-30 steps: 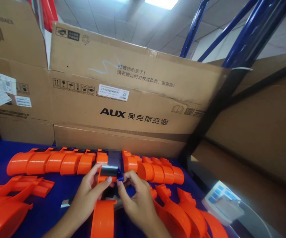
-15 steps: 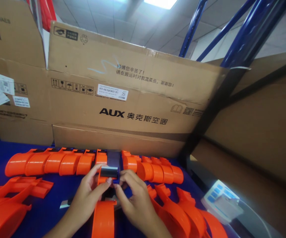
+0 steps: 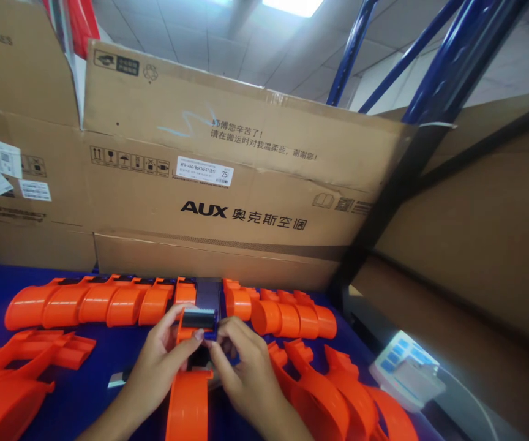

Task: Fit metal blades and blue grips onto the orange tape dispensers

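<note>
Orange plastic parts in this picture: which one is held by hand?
The orange plastic part with the black roller, gripped by the left hand; the orange parts behind and at both sides rest on the blue tabletop.

A bright ceiling light (image 3: 293, 5) glares overhead, while the cardboard at right (image 3: 485, 251) looks dim and blurred.

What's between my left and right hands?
In the head view, an orange piece with a black roller, toothed strip and blue part lies between left hand and right hand; lower, a curved orange part shows.
</note>
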`<state>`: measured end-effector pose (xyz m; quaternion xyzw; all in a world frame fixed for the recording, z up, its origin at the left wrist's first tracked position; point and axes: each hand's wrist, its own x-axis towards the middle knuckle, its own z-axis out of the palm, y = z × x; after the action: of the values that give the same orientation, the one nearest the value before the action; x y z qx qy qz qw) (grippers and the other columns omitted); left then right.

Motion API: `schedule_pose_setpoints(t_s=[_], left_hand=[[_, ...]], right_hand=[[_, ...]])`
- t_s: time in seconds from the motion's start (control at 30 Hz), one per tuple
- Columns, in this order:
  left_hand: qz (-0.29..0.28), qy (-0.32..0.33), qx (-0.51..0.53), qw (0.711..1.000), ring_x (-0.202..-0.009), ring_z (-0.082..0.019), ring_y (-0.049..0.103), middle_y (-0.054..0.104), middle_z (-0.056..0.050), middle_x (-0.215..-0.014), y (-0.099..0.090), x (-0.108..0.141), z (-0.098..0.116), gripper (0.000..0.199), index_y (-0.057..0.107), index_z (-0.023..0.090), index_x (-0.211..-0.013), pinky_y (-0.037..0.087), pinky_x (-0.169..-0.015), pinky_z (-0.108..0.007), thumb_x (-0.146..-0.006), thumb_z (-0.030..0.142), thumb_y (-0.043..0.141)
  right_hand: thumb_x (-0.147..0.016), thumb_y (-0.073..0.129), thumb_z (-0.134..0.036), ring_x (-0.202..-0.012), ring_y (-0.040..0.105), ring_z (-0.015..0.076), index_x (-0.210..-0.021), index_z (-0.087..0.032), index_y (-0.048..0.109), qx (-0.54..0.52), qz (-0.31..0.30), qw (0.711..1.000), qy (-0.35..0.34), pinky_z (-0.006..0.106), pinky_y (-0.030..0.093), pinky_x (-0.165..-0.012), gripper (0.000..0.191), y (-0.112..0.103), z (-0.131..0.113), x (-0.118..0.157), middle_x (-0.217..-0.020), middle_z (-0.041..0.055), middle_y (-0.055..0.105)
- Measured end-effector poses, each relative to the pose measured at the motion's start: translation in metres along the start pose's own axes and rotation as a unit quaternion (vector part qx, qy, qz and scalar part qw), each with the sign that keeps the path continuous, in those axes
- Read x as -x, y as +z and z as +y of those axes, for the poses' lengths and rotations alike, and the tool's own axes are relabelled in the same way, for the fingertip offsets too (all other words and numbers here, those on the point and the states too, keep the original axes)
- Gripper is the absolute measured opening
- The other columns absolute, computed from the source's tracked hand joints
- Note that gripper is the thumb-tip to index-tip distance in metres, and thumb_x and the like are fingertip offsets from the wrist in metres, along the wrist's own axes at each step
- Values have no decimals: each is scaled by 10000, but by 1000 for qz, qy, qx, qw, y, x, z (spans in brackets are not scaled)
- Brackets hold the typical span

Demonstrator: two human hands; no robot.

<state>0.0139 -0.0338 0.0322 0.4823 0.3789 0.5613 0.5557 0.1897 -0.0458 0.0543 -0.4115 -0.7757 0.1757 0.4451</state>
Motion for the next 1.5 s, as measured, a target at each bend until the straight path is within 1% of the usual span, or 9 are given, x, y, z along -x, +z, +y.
schedule_pose_setpoints(t_s=[0.2,0.33,0.43,0.63,0.8,1.0,1.13,1.33,1.5], left_hand=[[-7,-56,87,995,-458,-90,483,602,59,-588,0,1,5,539,619,229,-1237,389,-497,-194,-776,408,835],[-67,-73,112,989,-456,-127,552,693,12,-644,0,4,5,763,452,270,-1492,434,-522,-236,-826,411,797],[-123,-80,112,983,-452,-162,596,667,11,-520,1,10,3,901,269,256,-1620,466,-574,-266,-875,424,746],[-168,-119,149,967,-610,-232,728,757,-51,-682,9,23,10,1010,260,246,-1631,553,-664,-333,-808,356,836],[-169,-123,167,964,-801,-279,775,778,-131,-1038,10,22,11,794,544,223,-1448,607,-773,-406,-750,388,883],[-131,-123,111,978,-708,-254,770,753,-172,-1202,7,17,6,597,588,195,-1379,619,-676,-392,-865,444,763],[-128,-97,86,983,-830,-273,779,684,-150,-1362,6,16,9,505,645,219,-1329,625,-740,-402,-873,406,755],[-143,-134,103,975,-700,-276,777,800,-157,-1074,5,14,9,595,624,182,-1373,594,-628,-353,-853,438,757],[-82,-141,172,972,-654,-236,752,812,-195,-1034,4,12,11,553,645,145,-1308,575,-615,-306,-847,426,764]], right_hand=[[-971,596,-313,-801,608,198,-871,-231,570,-62,16,998,4,298,490,-722,132,-10,-6,0,-885,44,648],[-1010,540,-420,-936,676,231,-1182,-252,569,-198,33,977,73,349,536,-849,242,-13,-7,-1,-1003,61,704],[-1001,541,-515,-936,692,239,-1379,-290,505,-292,-21,947,130,353,543,-829,442,-15,-6,-3,-1024,55,715],[-945,628,-551,-933,680,230,-1282,-281,577,-386,-105,905,143,328,517,-811,435,-20,-3,-5,-1046,54,701],[-909,699,-534,-789,617,188,-1176,-262,544,-333,-22,932,141,275,487,-683,412,-13,-4,-5,-884,14,645],[-919,704,-498,-757,542,147,-1026,-251,482,-304,-12,943,134,259,466,-692,349,-8,-6,-5,-891,-12,581],[-925,702,-490,-797,533,145,-944,-251,436,-289,-17,949,125,251,462,-718,358,-8,-7,-4,-890,-25,541],[-1042,521,-444,-793,564,159,-1027,-238,510,-168,-88,977,101,289,462,-740,207,-23,-4,-9,-900,-5,587],[-986,509,-203,-906,530,222,-825,-212,578,97,-109,989,40,374,419,-850,175,-54,-2,-11,-860,30,594]])
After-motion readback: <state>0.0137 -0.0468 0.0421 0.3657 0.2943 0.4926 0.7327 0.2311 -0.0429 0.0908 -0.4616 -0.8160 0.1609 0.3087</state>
